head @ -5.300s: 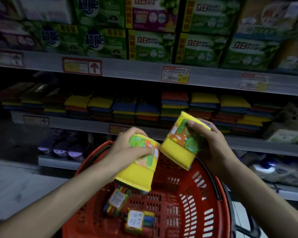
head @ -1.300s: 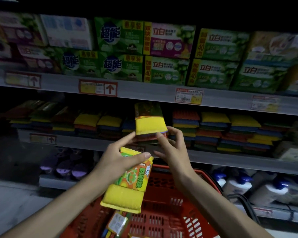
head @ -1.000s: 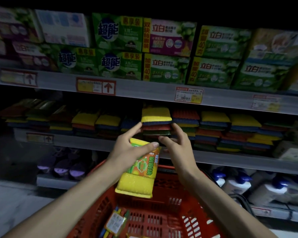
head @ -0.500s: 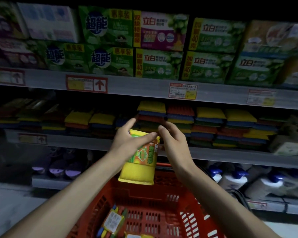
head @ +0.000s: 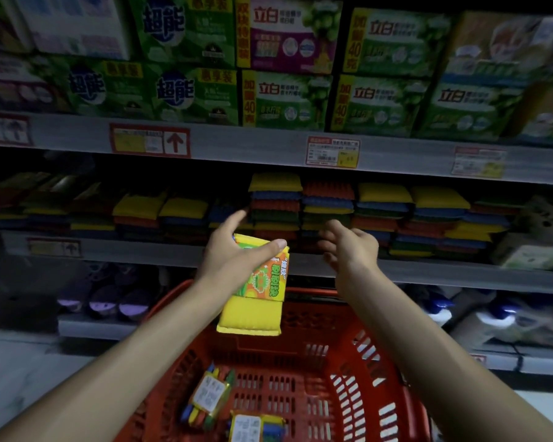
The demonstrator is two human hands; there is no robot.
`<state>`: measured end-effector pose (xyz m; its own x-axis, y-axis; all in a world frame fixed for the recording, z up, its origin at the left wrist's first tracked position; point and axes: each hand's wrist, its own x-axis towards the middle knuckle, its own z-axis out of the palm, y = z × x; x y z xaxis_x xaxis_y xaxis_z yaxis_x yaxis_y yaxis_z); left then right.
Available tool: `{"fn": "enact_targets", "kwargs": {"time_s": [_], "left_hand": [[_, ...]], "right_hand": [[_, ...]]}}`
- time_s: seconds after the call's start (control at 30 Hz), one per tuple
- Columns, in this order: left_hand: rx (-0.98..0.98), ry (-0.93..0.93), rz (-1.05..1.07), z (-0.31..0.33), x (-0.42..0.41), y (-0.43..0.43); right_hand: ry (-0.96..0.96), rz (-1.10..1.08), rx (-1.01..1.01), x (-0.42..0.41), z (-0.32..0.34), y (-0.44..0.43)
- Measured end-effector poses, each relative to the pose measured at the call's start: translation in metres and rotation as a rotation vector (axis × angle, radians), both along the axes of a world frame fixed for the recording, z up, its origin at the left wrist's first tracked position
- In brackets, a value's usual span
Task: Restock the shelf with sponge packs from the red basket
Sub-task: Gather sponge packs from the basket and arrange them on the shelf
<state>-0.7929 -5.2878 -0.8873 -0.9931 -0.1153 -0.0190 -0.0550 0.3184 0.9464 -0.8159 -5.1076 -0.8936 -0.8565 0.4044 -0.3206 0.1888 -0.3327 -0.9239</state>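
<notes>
Mid-restock: left hand (head: 232,261) has its fingers wrapped round a sponge pack (head: 256,301), right hand (head: 348,250) is loose and empty, so next I'd guess the pack slides onto the shelf (head: 428,274).

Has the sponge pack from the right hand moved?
Yes. The sponge pack went up from over the red basket onto a stack on the middle shelf.
</notes>
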Motion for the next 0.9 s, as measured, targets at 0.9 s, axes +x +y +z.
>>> {"fn": "enact_targets", "kwargs": {"time_s": [0.9], "left_hand": [[-0.083,-0.002,-0.017,-0.011,-0.002,0.013]], "right_hand": [[-0.145,-0.147,-0.118,-0.020,-0.012,0.006]]}}
